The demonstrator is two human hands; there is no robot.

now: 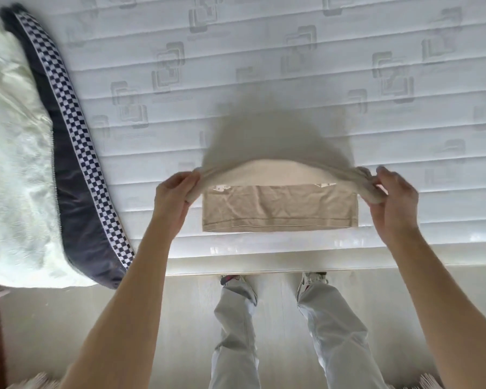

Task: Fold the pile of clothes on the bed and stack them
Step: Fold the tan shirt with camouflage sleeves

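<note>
Fingers of the left hand (174, 192) and right hand (393, 195) are pinching opposite ends of a beige garment (278, 211). Its lower half is lying flat near the mattress (236, 66) edge, while its upper part is hanging blurred between the hands.

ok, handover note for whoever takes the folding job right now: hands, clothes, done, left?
Left hand: grips the beige garment at its left edge.
Right hand: grips its bunched right edge.
Garment: near hem flat on the mattress, far part lifted and blurred, mid-fold.
Already lying at left: white fleece, dark checker-trimmed garment.
Left: finish this fold, then stack it.
</note>
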